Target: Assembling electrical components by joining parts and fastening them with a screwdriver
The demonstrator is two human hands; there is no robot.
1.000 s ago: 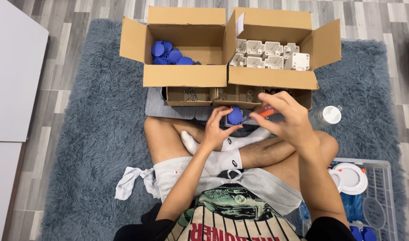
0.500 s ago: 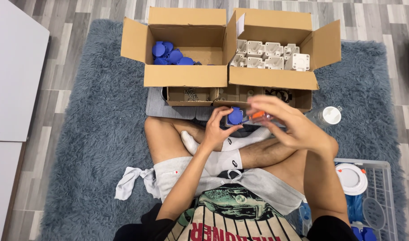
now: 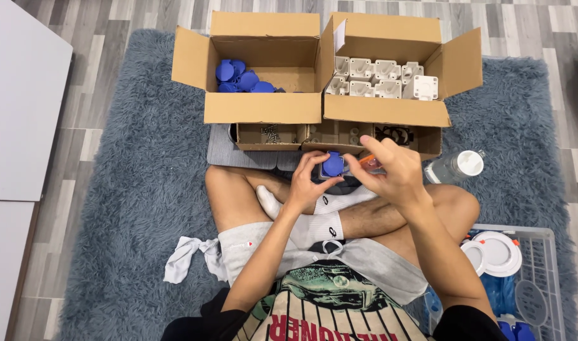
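Your left hand (image 3: 308,183) is gripping the blue cap (image 3: 332,164) above your crossed legs, steadying it. Your right hand (image 3: 390,173) is pinching an orange-handled tool (image 3: 369,162) beside it, fingers closed for control.

Two open cardboard boxes (image 3: 263,107), two low trays (image 3: 267,136), one bottle (image 3: 456,167), one wire basket (image 3: 541,252), two hands (image 3: 308,183).

Grey shorts (image 3: 251,243) are worn with white socks (image 3: 327,224) — small dark marks are seen on them. A graphic shirt (image 3: 339,309) — red-striped, short black sleeves — is worn; forearms are bare.
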